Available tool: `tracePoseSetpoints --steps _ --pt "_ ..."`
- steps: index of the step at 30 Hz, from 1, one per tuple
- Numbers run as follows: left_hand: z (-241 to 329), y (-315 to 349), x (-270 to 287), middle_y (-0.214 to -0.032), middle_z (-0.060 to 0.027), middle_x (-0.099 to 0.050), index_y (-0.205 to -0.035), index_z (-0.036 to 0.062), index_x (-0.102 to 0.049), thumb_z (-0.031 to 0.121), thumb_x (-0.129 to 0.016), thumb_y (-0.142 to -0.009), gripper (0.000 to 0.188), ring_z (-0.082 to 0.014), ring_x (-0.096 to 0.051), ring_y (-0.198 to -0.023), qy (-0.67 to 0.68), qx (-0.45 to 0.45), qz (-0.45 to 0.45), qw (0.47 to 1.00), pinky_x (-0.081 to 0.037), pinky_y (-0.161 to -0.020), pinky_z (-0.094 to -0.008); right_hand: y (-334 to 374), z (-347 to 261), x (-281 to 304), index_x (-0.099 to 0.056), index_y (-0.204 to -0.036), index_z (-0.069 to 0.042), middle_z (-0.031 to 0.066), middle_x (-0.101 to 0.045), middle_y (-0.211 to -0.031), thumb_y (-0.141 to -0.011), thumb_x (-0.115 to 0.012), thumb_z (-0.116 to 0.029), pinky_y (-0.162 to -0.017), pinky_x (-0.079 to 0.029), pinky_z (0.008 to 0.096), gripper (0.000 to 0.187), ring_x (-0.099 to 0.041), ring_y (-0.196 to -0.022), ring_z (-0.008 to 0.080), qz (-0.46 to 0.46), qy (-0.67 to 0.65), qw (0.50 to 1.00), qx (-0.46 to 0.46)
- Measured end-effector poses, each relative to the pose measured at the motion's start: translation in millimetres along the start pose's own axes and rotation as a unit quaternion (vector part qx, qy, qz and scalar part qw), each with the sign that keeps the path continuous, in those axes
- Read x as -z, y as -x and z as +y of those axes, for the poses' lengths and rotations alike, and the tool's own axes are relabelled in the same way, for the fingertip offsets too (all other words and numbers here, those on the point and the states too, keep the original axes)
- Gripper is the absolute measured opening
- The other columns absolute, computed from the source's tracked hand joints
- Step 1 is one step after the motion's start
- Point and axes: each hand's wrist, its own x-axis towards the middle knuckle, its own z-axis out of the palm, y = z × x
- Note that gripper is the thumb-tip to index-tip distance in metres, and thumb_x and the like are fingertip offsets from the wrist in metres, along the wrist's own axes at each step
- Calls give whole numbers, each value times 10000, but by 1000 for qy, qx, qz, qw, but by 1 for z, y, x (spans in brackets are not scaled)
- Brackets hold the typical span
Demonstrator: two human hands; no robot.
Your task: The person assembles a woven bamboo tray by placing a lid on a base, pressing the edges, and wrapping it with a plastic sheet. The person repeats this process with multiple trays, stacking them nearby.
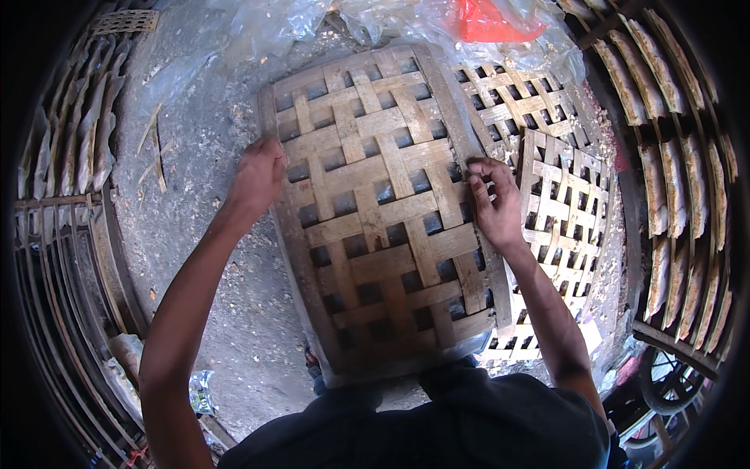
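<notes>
A large rectangular woven bamboo rack (355, 133) lies lengthwise before me, its near end close to my body. Its slats cross with square gaps, and wooden strips edge its long sides. My left hand (262, 176) is closed on the left edge strip, the fingertips partly hidden. On the opposite side, my right hand (498, 202) has its fingers curled and its thumb bent at the right edge strip, closed on it. Beneath and to the right of this rack lie another woven rack (508, 98) and a paler woven rack (566, 211).
Crumpled clear plastic sheeting (273, 19) with a red piece (496, 22) spreads along the far side. Slatted shelving (656, 148) loaded with long trays stands at the right, with more shelving (70, 141) at the left. Pale crumbs litter the grey floor (195, 117). A wheel (672, 383) shows lower right.
</notes>
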Motion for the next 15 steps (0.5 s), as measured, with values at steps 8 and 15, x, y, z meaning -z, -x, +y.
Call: tracePoseSetpoints --steps 8,15 --pt "-130 89 35 -844 -45 -699 -1068 65 -635 69 -830 -848 294 -153 -681 -766 163 246 68 953 -538 -695 -313 3 49 18 -683 -1184 -28 40 -706 -977 -1024 -655 -169 -743 -516 255 215 -635 -871 111 58 -210 934 -283" --pt "-181 181 37 -1112 -73 -678 -1096 122 -684 173 -798 -806 316 -312 -672 -1045 -219 135 -48 965 -501 -840 -541 3 -6 30 -705 -1209 -62 152 -666 -1189 -901 -780 -183 -806 -578 385 339 -684 -942 261 -18 32 999 -28"
